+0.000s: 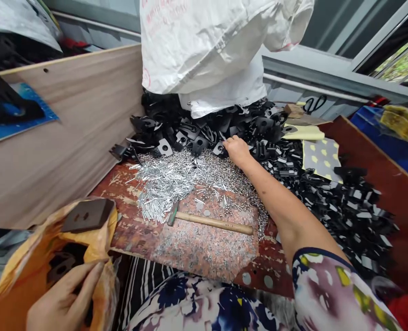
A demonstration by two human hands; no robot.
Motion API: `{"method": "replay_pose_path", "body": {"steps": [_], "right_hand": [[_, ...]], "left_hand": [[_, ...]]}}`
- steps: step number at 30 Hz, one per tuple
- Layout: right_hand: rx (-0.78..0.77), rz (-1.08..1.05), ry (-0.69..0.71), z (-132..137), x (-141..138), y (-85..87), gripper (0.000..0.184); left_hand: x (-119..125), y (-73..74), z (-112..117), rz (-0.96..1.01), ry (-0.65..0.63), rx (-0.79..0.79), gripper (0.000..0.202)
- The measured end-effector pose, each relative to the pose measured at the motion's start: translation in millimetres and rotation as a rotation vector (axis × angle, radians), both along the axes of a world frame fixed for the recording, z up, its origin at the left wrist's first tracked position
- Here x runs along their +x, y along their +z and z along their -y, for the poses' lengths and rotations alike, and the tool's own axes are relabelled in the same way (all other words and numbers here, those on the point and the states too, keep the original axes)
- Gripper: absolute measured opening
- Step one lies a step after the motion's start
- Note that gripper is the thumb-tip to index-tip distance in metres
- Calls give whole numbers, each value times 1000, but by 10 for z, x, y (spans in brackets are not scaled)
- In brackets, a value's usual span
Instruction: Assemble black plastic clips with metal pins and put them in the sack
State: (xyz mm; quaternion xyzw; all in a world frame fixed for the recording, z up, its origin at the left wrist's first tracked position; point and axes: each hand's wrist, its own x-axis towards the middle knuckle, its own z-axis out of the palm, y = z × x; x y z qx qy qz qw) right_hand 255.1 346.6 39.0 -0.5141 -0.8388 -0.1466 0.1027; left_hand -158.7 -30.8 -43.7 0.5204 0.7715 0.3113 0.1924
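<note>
At the lower left, my left hand (66, 294) pinches the rim of an orange-yellow plastic bag (14, 271). Dark parts show inside the bag, and a dark brown block with two small holes (88, 215) rests at its mouth. My right hand (236, 149) reaches to the front of a heap of black metal plates with round holes (198, 145), fingers closed on a black metal plate (222, 136), mostly hidden. Below lie many loose silvery pins (169, 181) and small metal bits. A hammer with a wooden handle (214, 223) lies on a worn stone slab (207, 253).
A white sack (204, 50) bulges over the heap. Many small black clips (341, 216) cover the right side. A wooden board (83, 115) walls off the left. Scissors (314, 104) and a dotted cloth (323, 158) lie at the back right.
</note>
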Motion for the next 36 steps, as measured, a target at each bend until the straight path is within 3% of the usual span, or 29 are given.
{"method": "replay_pose_path", "body": {"steps": [3,6,11,15,19,23,27,29,31,33,36], "right_hand": [[29,-72,-21,40,129,30,27],[94,-187,-77,258,378,-12,33],[99,-787,-220,537,715,-193,15],[114,-1015,-336,629,774,-268,26],[103,-1099,-319,991,578,-322,31],[32,-1023,-160,1527,163,-429,21],[-258,-1155,-105,1867,-234,-571,18],[-454,-1306,-136,1981,-356,-649,16],[-550,-1414,-123,2090,-418,-717,20],[-535,-1468,-115,2195,-429,-752,23],[-417,-1430,-185,2307,-390,-699,22]], "left_hand": [[197,119,-52,-20,-18,92,15],[380,182,-162,32,-142,129,14],[701,204,-402,110,-372,187,15],[965,289,-518,240,-423,129,17],[1267,378,-676,637,-372,6,39],[1640,400,-940,895,-392,-40,63],[1909,387,-1163,966,-402,-28,72],[1944,361,-1241,957,-365,8,73],[1929,326,-1303,865,-342,44,66],[1898,306,-1354,684,-378,99,56],[1888,349,-1426,291,-551,259,49]]}}
